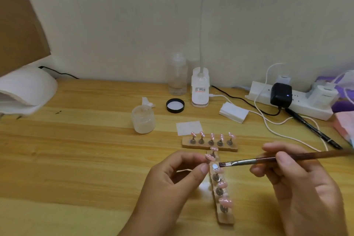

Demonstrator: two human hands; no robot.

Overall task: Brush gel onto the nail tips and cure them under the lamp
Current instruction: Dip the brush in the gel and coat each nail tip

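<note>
So the left hand [172, 182] pinches one pink nail tip [209, 157] by the far end of the wooden holder strip [227, 216] on the tabletop [76, 159], and the right hand [293, 178], fingers curled round the gel brush [268, 159], sits at 3 o'clock from it, brush lying 3-to-9 with bristles just beside the tip.

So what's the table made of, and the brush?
The table looks like wood: pale, with grain lines and a soft sheen; could be laminate. The brush has a dark reddish handle, maybe lacquered wood, and a shiny metal collar holding dark bristles.
</note>
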